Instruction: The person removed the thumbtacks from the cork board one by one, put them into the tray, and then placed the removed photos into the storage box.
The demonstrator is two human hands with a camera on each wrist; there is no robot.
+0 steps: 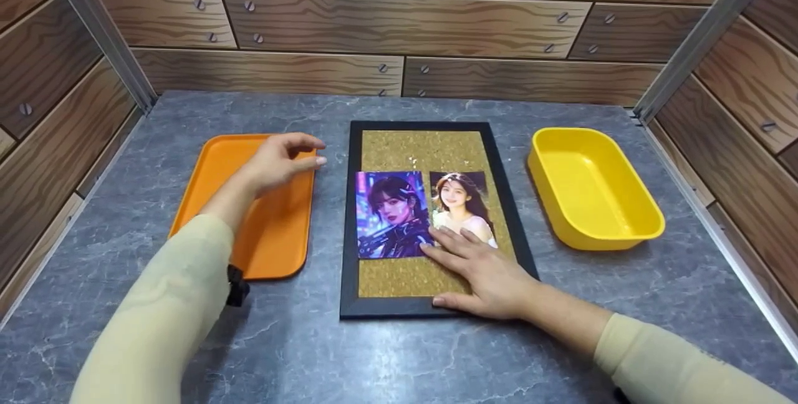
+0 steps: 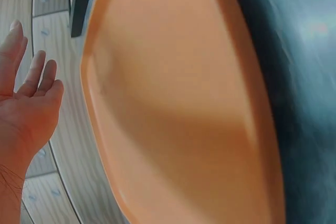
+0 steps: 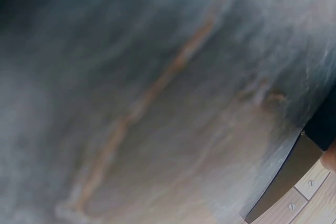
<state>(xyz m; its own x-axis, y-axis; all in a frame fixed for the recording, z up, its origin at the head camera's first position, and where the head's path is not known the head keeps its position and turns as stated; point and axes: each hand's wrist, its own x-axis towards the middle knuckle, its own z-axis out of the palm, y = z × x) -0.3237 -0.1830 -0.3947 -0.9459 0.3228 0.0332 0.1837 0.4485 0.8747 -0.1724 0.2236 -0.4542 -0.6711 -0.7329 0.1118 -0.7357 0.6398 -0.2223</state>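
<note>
A black-framed cork board (image 1: 421,278) lies on the table in the head view. Two picture cards lie side by side on its cork: a purple-blue one with an armed figure (image 1: 389,214) at left, and a portrait in white clothing (image 1: 458,198) at right. My right hand (image 1: 483,273) rests flat with spread fingers, fingertips over the lower part of the portrait card and thumb on the bottom frame edge. Above the orange tray (image 1: 274,235) is my left hand (image 1: 277,161), fingers loosely bent, thumb and fingertips apart with nothing between them.
A deep yellow bin (image 1: 586,186) stands right of the board. Wood-patterned panels (image 1: 399,24) enclose the back and sides of the grey marbled table (image 1: 299,341). Metal posts (image 1: 103,36) rise at the back corners.
</note>
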